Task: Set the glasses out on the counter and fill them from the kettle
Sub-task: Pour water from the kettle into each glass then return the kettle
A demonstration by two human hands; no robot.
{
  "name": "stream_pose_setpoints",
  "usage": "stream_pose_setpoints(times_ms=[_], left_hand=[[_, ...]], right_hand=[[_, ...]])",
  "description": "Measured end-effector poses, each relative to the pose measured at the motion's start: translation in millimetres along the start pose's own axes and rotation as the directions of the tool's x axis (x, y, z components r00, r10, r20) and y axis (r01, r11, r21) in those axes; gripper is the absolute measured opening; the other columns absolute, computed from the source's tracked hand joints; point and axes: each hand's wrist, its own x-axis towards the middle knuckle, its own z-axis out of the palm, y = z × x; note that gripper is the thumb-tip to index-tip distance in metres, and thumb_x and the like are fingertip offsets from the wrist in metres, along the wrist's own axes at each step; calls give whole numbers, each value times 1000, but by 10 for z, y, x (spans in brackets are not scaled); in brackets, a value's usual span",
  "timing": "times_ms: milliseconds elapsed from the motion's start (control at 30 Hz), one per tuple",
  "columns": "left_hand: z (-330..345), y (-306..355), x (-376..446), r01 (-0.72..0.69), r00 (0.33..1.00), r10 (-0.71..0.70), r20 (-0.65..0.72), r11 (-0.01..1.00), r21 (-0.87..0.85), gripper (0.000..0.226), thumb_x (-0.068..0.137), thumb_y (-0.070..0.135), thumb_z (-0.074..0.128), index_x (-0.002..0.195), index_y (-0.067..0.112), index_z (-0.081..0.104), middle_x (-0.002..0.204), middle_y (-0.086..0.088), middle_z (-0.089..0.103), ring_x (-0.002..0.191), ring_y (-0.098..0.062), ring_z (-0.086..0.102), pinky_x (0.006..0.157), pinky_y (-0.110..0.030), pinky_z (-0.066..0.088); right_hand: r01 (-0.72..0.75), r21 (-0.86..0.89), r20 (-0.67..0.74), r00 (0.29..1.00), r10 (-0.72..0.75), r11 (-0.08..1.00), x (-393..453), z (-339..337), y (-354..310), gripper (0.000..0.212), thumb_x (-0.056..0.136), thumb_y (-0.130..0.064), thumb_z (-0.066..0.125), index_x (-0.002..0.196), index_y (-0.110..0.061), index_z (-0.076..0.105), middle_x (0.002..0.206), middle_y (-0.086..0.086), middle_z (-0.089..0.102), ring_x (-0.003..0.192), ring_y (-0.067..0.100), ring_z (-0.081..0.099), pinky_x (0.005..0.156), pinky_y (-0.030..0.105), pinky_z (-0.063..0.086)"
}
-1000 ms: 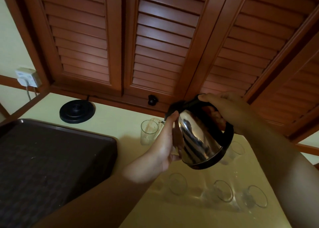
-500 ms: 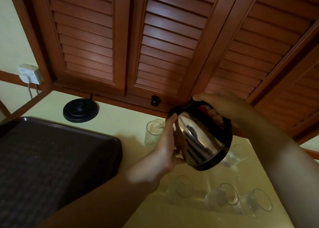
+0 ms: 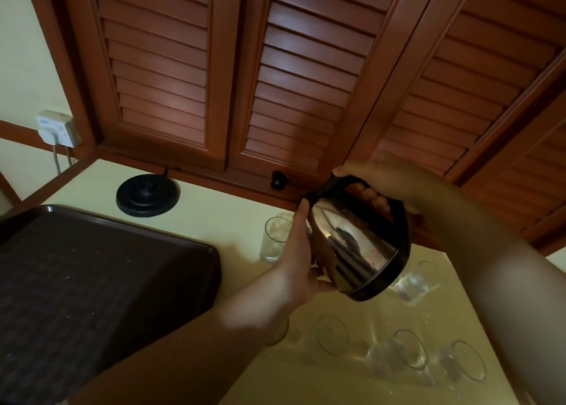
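I keep the kettle (image 3: 352,245) tipped further than before: right hand (image 3: 389,178) fingers grip its handle, left hand (image 3: 298,263) steadies its body. Spout sits over the glass (image 3: 274,239) at 9 o'clock; pouring proceeds.

Silver kettle (image 3: 352,251) with black handle; dark tray (image 3: 92,282), seemingly checkered; pale yellow counter (image 3: 232,221).

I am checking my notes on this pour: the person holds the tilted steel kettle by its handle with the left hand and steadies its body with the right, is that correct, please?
Not quite: the hands are swapped. In the head view the right hand grips the handle of the tilted steel kettle, and the left hand steadies its body.
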Motion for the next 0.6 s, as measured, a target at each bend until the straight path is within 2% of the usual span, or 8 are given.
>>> stream_pose_setpoints(times_ms=[233,333,433,600], left_hand=[[-15,25,-29,-5,1000,5,3,1000,-28,81,81,91,46,127,29,68,141,-15,62,132,-43,55,92,-64,51],[-11,34,-40,-8,1000,8,4,999,-36,77,81,92,44,119,30,69,140,-14,61,132,-43,54,102,-67,49],[-17,43,-33,-14,1000,14,3,1000,-28,79,82,92,43,125,30,67,149,-15,56,138,-44,49,108,-70,44],[-36,61,-26,-17,1000,17,-5,1000,6,83,81,91,47,133,28,65,146,-15,59,133,-44,54,101,-66,49]], right_hand=[[-3,-32,22,1000,4,999,49,31,-89,45,85,-55,73,66,-16,59,51,-2,46,40,15,36,45,26,33],[5,-50,18,1000,-4,999,57,47,-132,46,85,-55,73,68,-16,57,50,-2,44,40,15,36,47,27,33],[15,-73,25,1000,-14,997,66,51,-164,45,86,-54,72,68,-15,56,49,-3,44,40,15,36,46,26,33],[24,-40,31,999,-23,999,53,33,-113,47,88,-54,71,63,-17,55,48,-3,44,39,14,36,46,26,33]])
